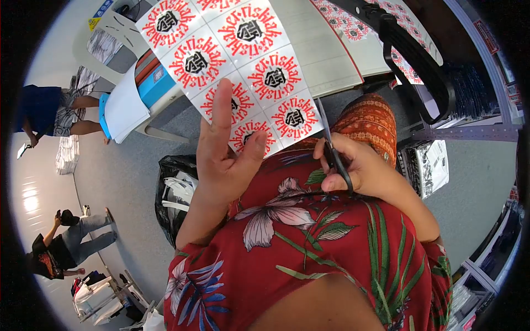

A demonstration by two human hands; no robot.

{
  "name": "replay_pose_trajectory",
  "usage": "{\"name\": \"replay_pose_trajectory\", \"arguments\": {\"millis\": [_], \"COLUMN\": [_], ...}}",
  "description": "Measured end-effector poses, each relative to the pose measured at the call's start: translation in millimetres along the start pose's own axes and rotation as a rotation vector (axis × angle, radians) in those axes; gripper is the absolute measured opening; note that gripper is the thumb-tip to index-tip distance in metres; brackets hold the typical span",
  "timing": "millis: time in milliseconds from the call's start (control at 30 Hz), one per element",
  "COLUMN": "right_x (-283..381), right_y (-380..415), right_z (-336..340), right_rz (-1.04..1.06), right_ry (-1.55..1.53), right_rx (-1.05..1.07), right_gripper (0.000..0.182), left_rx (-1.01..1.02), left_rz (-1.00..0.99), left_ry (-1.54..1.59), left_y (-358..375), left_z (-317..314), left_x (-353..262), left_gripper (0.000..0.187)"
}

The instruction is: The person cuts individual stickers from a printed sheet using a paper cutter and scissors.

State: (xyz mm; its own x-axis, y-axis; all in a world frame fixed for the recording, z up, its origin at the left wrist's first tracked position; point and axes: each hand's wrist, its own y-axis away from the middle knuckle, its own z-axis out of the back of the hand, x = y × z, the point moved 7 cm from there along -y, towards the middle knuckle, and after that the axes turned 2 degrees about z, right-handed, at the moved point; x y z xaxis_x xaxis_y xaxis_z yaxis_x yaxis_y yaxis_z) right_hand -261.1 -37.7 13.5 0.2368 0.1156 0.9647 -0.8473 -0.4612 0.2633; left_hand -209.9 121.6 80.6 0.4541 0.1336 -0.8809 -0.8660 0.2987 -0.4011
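A sheet of printed transfers (274, 52), white with red ring lettering around black emblems in a grid, is held up in front of me. My left hand (218, 165) grips its lower part, with the thumb and a finger lying over the printed face. In my right hand (359, 165) is a pair of scissors (327, 138), with fingers at the dark handles. The blades point away from me, right beside the sheet's lower right corner.
A table (331, 66) ahead carries more printed sheets (346, 25) and a black strap-like object (411, 60). A black bag of white paper strips (179, 190) stands at left on the floor. Two people (77, 240) are farther left. Packaged goods (433, 165) sit at right, near shelving.
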Motion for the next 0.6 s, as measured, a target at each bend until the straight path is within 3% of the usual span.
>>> {"name": "replay_pose_trajectory", "arguments": {"millis": [600], "right_x": [-8], "right_y": [-26], "right_z": [12], "right_rz": [0.001], "right_ry": [0.015], "right_rx": [-0.034], "right_gripper": [0.044], "left_rx": [-0.012], "left_rz": [0.028], "left_ry": [-0.156], "left_y": [-10], "left_z": [6], "left_x": [30], "left_gripper": [0.066]}}
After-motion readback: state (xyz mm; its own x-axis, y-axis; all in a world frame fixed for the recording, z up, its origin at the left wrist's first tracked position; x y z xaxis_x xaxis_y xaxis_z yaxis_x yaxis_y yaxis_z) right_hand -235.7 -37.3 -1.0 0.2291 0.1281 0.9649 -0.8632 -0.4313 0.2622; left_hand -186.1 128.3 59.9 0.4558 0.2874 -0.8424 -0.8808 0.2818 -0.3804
